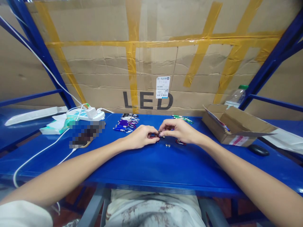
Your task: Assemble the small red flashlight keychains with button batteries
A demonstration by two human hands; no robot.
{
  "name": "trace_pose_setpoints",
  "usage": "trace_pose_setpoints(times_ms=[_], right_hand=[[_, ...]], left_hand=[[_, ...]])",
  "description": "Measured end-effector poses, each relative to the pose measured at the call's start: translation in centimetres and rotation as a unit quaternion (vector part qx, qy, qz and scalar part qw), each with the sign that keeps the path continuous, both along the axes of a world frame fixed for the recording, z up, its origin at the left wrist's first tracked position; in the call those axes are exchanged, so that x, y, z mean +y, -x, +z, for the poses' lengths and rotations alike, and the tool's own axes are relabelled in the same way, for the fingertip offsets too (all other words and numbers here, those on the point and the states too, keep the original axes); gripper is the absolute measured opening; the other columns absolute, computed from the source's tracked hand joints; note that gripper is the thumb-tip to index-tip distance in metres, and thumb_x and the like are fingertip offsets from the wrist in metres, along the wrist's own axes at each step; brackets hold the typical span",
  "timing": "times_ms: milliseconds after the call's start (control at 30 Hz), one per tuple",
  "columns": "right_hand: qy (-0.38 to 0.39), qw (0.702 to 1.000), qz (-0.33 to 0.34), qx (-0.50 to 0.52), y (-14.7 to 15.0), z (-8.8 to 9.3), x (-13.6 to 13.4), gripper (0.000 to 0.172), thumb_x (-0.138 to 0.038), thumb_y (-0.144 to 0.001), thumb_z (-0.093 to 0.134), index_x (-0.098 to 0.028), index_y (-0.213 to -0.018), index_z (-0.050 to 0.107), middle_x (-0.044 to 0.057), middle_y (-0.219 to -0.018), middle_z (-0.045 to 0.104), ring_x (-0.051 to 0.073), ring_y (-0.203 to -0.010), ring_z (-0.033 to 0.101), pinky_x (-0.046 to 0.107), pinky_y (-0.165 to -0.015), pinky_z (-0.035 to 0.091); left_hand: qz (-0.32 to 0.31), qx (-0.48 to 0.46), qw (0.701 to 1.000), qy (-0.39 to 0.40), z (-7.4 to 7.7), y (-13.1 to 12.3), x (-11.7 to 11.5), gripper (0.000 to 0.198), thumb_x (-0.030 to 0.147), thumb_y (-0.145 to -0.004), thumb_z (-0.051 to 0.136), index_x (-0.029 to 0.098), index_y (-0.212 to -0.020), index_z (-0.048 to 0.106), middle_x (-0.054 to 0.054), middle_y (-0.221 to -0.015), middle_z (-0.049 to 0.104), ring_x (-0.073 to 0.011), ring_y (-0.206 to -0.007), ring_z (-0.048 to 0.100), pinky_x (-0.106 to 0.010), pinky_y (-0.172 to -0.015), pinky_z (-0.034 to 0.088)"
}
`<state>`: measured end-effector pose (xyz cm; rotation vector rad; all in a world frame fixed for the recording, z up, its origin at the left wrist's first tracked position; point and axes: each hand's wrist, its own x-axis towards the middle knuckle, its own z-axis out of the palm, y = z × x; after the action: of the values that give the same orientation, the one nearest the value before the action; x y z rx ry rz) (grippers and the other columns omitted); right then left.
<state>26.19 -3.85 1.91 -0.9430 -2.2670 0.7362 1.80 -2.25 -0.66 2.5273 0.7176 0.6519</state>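
Note:
My left hand (138, 137) is closed around a small red keychain flashlight (153, 137), its tube lying between thumb and fingers. Right at the end of that tube, the thumb and fingertips of my right hand (180, 130) are pinched together; what they hold is too small and covered to make out. Just below my right hand lie silver button cells (168, 145) on the blue table. A red flashlight part with a clip (180, 142) rests under my right wrist, partly hidden.
Blue, purple, silver and black keychain flashlights (125, 123) lie in a row behind my left hand, green ones (183, 119) behind my right. An open carton (233, 126), a black mouse (258, 150) and a bottle (236, 96) stand right. Left are a power strip (93, 114) and a phone (86, 135).

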Motion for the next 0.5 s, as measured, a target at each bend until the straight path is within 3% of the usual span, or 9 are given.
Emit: trace_pose_setpoints(times_ms=[500], right_hand=[[-0.054, 0.998, 0.005, -0.041, -0.47, -0.05, 0.29, 0.028, -0.048, -0.093, 0.075, -0.020, -0.088, 0.076, 0.003, -0.082, 0.074, 0.020, -0.076, 0.063, 0.031, -0.071, 0.046]], left_hand=[[-0.019, 0.013, 0.999, -0.029, -0.31, 0.01, 0.18, 0.027, 0.034, -0.102, 0.065, 0.018, -0.116, 0.082, -0.005, -0.094, 0.072, -0.0177, -0.082, 0.064, -0.027, -0.077, 0.044]])
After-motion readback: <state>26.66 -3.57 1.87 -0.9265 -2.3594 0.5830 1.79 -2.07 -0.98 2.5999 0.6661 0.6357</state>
